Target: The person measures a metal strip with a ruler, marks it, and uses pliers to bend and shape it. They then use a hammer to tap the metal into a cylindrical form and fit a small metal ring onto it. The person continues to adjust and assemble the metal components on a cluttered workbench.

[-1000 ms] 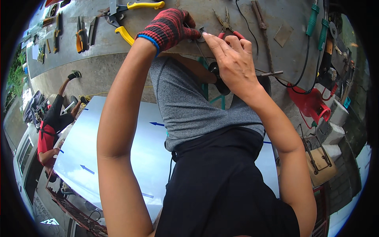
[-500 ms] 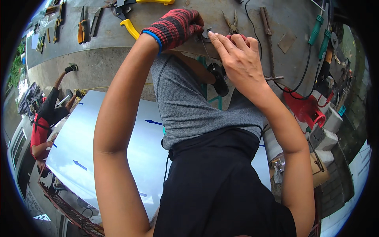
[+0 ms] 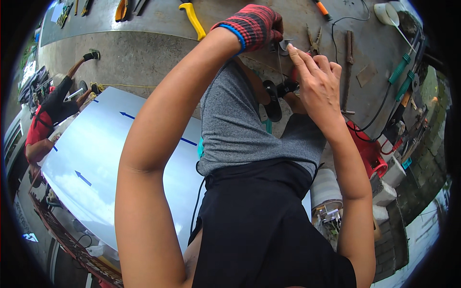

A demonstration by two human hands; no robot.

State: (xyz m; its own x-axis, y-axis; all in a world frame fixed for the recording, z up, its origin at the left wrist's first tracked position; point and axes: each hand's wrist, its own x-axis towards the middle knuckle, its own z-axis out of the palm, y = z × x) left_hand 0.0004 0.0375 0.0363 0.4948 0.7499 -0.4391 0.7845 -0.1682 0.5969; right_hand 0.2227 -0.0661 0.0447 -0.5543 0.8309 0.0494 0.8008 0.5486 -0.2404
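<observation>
My left hand [image 3: 257, 28], in a red-and-black knit glove with a blue cuff, is closed above the near edge of the metal table. What its curled fingers hold is hidden. Just right of it, a small curved metal piece [image 3: 284, 46] shows at the fingertips of my bare right hand [image 3: 318, 79]. That hand's index and middle fingers reach forward together, pressed to the piece, while the other fingers curl under. From the piece a thin wire-like strip [image 3: 280, 65] hangs down. Pliers [image 3: 314, 40] lie open-jawed just beyond the right hand, their handles mostly covered by it.
On the metal table [image 3: 158, 19] lie a yellow-handled tool [image 3: 193, 20], a rusty rod [image 3: 349, 67], a small square plate [image 3: 367, 75] and green-handled cabled tools [image 3: 399, 69]. A large shiny sheet [image 3: 110, 158] is behind at left, where another person [image 3: 45, 120] bends.
My view has shifted, so the hands and the table tools appear farther right. Both hands keep nearly the same pose around the small metal piece.
</observation>
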